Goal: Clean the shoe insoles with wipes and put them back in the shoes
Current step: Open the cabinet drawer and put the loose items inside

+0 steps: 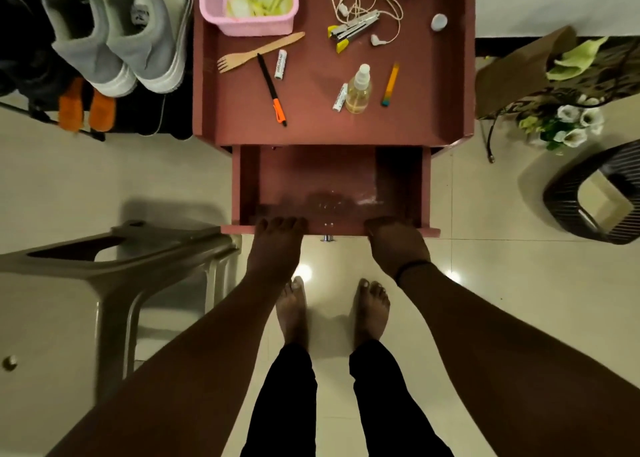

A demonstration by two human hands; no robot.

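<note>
A pair of grey sneakers (114, 33) stands at the top left, beside the table. Two orange insoles (86, 108) lie just in front of them on a dark surface. On the table's back left corner, a pink basket (214, 16) holds pale crumpled wipes (263, 0). The table's drawer (329, 176) is pulled out and looks bare inside. My left hand (277, 238) grips the left part of the drawer front (336, 229), fingers curled over its top edge. My right hand (394, 241) grips the right part the same way.
The reddish table top (311, 127) carries a spray bottle (359, 91), a pen, a wooden fork, batteries, a stapler and earphones. A grey plastic stool (104, 266) stands at my left. At the right are a dark bin (588, 193) and flowers (568, 124). My bare feet stand on the tiled floor.
</note>
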